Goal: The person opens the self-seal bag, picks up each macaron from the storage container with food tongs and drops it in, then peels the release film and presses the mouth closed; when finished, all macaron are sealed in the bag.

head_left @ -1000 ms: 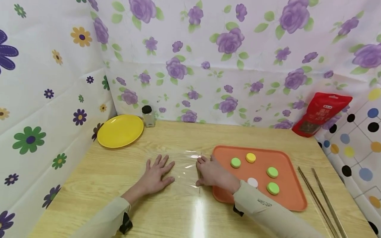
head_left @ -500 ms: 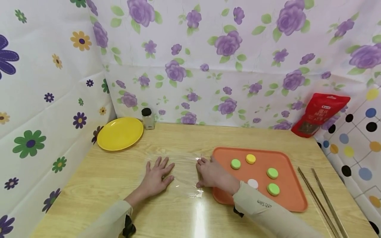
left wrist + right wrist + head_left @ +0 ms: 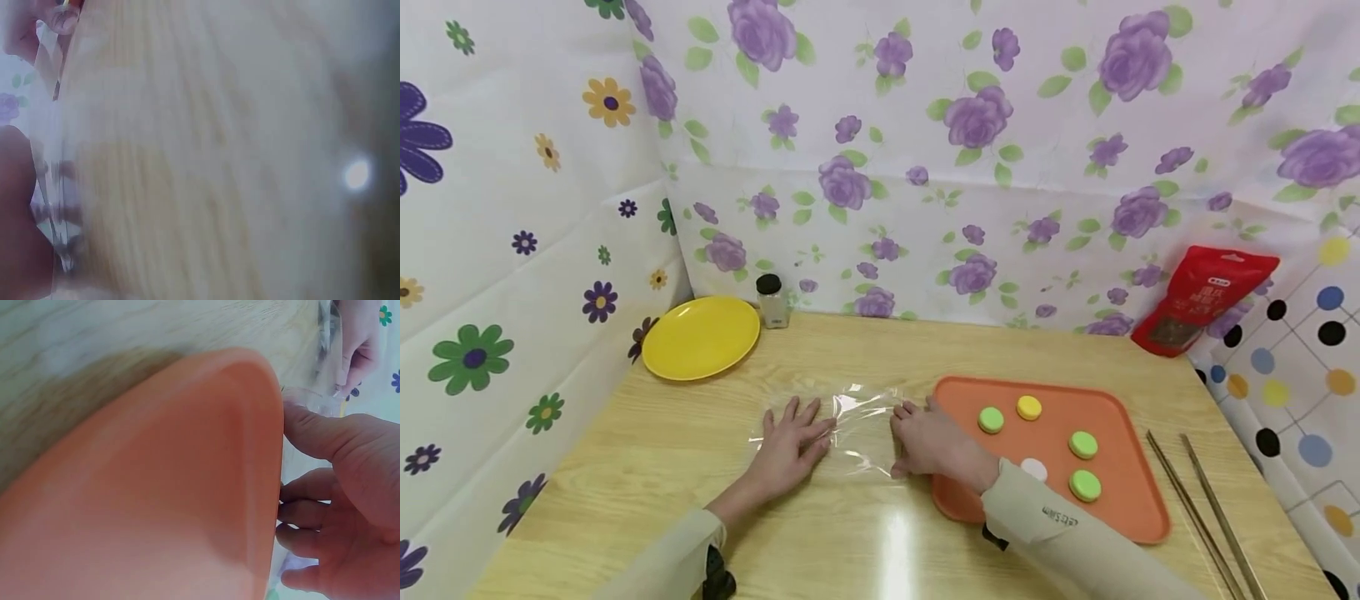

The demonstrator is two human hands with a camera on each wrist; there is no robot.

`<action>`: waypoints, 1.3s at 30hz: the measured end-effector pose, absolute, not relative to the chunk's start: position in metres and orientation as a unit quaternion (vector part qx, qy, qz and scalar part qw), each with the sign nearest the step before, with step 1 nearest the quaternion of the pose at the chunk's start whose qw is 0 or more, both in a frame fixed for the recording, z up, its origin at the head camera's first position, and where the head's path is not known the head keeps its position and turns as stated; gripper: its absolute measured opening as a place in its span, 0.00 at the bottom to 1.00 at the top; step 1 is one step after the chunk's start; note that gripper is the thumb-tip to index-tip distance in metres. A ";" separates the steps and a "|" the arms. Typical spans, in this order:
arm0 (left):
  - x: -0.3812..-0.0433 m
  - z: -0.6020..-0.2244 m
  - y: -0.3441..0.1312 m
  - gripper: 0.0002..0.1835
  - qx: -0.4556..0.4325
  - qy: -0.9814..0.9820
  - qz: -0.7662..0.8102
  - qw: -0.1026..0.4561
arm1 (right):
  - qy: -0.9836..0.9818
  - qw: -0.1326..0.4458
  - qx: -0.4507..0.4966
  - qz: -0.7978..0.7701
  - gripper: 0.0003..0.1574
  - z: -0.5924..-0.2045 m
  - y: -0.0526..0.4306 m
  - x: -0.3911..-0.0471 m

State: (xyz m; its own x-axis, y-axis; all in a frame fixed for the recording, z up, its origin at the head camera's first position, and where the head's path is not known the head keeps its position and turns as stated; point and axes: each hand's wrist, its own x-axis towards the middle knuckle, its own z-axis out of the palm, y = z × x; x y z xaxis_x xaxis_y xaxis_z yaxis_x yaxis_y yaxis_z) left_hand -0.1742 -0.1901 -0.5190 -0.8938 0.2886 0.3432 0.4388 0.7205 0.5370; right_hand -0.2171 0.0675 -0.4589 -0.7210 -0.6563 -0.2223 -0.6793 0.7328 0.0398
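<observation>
A thin, clear plastic sheet or bag (image 3: 861, 429) lies wrinkled on the wooden table between both hands, with bright glare on its folds. My left hand (image 3: 790, 450) rests on its left part, fingers spread and thumb near the index finger. Clear plastic (image 3: 326, 337) also stands up beside the left hand in the right wrist view. At the sheet's right edge, my right hand (image 3: 936, 442) touches down with fingertips and thumb held apart. Its wrist lies over the left side of an orange tray (image 3: 1123, 492). In the left wrist view the plastic is blurred and close to the camera.
Several green macaron-like discs (image 3: 1083, 445), a yellow one (image 3: 1028, 407) and a white one (image 3: 1033, 469) sit on the tray. Metal tongs (image 3: 1217, 508) lie to its right. At the back are a yellow plate (image 3: 700, 337), a black-capped shaker (image 3: 772, 302) and a red pouch (image 3: 1202, 300).
The plastic has gone from nearly flat to more wrinkled and raised beside the left fingers. The left thumb has drawn closer to the index finger. My right hand stays at the sheet's right edge.
</observation>
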 end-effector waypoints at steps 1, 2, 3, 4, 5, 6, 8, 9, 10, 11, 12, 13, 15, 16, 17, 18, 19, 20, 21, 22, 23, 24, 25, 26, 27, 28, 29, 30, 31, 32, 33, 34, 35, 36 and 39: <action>-0.175 -0.518 -0.190 0.17 -0.198 -0.917 -0.324 0.120 | 0.926 0.101 -0.359 0.058 0.51 -0.458 0.068 -0.217; -0.175 -0.518 -0.190 0.17 -0.198 -0.914 -0.333 0.121 | 0.926 0.104 -0.358 0.058 0.51 -0.456 0.068 -0.217; -0.175 -0.517 -0.190 0.17 -0.196 -0.909 -0.346 0.124 | 0.926 0.104 -0.357 0.058 0.51 -0.455 0.069 -0.216; -0.175 -0.516 -0.189 0.17 -0.195 -0.904 -0.359 0.125 | 0.927 0.104 -0.356 0.059 0.51 -0.454 0.070 -0.216; -0.174 -0.516 -0.189 0.17 -0.194 -0.899 -0.373 0.126 | 0.926 0.104 -0.357 0.061 0.51 -0.453 0.071 -0.216; -0.174 -0.515 -0.188 0.17 -0.192 -0.893 -0.386 0.126 | 0.926 0.105 -0.358 0.065 0.51 -0.453 0.072 -0.215; -0.173 -0.515 -0.187 0.17 -0.193 -0.883 -0.408 0.130 | 0.925 0.106 -0.359 0.070 0.52 -0.452 0.074 -0.214; -0.172 -0.515 -0.186 0.17 -0.196 -0.878 -0.416 0.133 | 0.925 0.107 -0.358 0.072 0.52 -0.452 0.075 -0.213; -0.173 -0.515 -0.185 0.17 -0.200 -0.874 -0.421 0.136 | 0.925 0.105 -0.357 0.074 0.52 -0.452 0.076 -0.213; -0.173 -0.515 -0.185 0.17 -0.206 -0.870 -0.425 0.141 | 0.925 0.103 -0.357 0.076 0.52 -0.452 0.077 -0.212; -0.173 -0.515 -0.185 0.17 -0.211 -0.866 -0.429 0.145 | 0.925 0.100 -0.358 0.076 0.52 -0.453 0.078 -0.212; -0.174 -0.515 -0.185 0.16 -0.217 -0.863 -0.431 0.149 | 0.926 0.097 -0.358 0.073 0.50 -0.453 0.078 -0.212; -0.175 -0.515 -0.185 0.16 -0.224 -0.858 -0.435 0.157 | 0.926 0.090 -0.360 0.067 0.46 -0.453 0.079 -0.212; -0.175 -0.515 -0.186 0.16 -0.226 -0.856 -0.437 0.160 | 0.926 0.087 -0.362 0.064 0.44 -0.453 0.079 -0.212; -0.176 -0.515 -0.187 0.16 -0.226 -0.855 -0.438 0.162 | 0.925 0.085 -0.364 0.061 0.43 -0.454 0.079 -0.213; -0.176 -0.516 -0.188 0.16 -0.225 -0.855 -0.438 0.163 | 0.925 0.085 -0.366 0.058 0.42 -0.454 0.078 -0.213; -0.176 -0.515 -0.189 0.16 -0.224 -0.854 -0.439 0.163 | 0.924 0.084 -0.369 0.058 0.41 -0.454 0.078 -0.213; -0.177 -0.515 -0.190 0.16 -0.223 -0.854 -0.440 0.163 | 0.923 0.082 -0.371 0.059 0.40 -0.454 0.078 -0.213; -0.177 -0.515 -0.190 0.16 -0.221 -0.854 -0.441 0.162 | 0.922 0.081 -0.373 0.060 0.39 -0.453 0.077 -0.213; -0.177 -0.515 -0.191 0.16 -0.221 -0.854 -0.442 0.160 | 0.922 0.078 -0.375 0.059 0.41 -0.453 0.077 -0.213; -0.177 -0.515 -0.192 0.16 -0.221 -0.854 -0.445 0.157 | 0.921 0.078 -0.376 0.058 0.41 -0.452 0.078 -0.213; -0.177 -0.515 -0.192 0.16 -0.220 -0.853 -0.447 0.154 | 0.922 0.076 -0.377 0.052 0.40 -0.451 0.079 -0.212; -0.177 -0.515 -0.192 0.16 -0.219 -0.853 -0.449 0.151 | 0.922 0.071 -0.379 0.043 0.39 -0.450 0.080 -0.211; -0.176 -0.516 -0.193 0.16 -0.219 -0.853 -0.449 0.149 | 0.921 0.062 -0.384 0.028 0.37 -0.448 0.083 -0.210; -0.176 -0.516 -0.193 0.17 -0.219 -0.853 -0.451 0.149 | 0.919 0.052 -0.391 0.008 0.34 -0.447 0.086 -0.209; -0.176 -0.517 -0.193 0.17 -0.219 -0.851 -0.453 0.148 | 0.917 0.043 -0.397 -0.016 0.32 -0.445 0.090 -0.208; -0.176 -0.517 -0.193 0.17 -0.218 -0.851 -0.453 0.148 | 0.914 0.037 -0.402 -0.042 0.31 -0.442 0.095 -0.206; -0.175 -0.517 -0.194 0.18 -0.217 -0.851 -0.454 0.149 | 0.910 0.024 -0.408 -0.067 0.29 -0.440 0.102 -0.205; -0.175 -0.518 -0.194 0.18 -0.216 -0.851 -0.455 0.150 | 0.906 0.010 -0.414 -0.089 0.28 -0.438 0.109 -0.203; -0.175 -0.518 -0.195 0.18 -0.215 -0.850 -0.457 0.151 | 0.901 -0.004 -0.419 -0.113 0.24 -0.436 0.116 -0.203; -0.174 -0.518 -0.195 0.18 -0.214 -0.849 -0.460 0.151 | 0.898 -0.010 -0.419 -0.138 0.22 -0.435 0.125 -0.201; -0.174 -0.518 -0.195 0.18 -0.214 -0.848 -0.462 0.148 | 0.899 -0.013 -0.409 -0.159 0.23 -0.432 0.136 -0.198; -0.175 -0.519 -0.195 0.18 -0.213 -0.848 -0.463 0.147 | 0.902 -0.016 -0.394 -0.175 0.22 -0.430 0.147 -0.195; -0.175 -0.519 -0.195 0.18 -0.214 -0.847 -0.465 0.145 | 0.907 -0.021 -0.375 -0.190 0.20 -0.429 0.160 -0.192; -0.175 -0.518 -0.195 0.18 -0.217 -0.845 -0.468 0.142 | 0.928 -0.030 -0.295 -0.225 0.21 -0.426 0.206 -0.181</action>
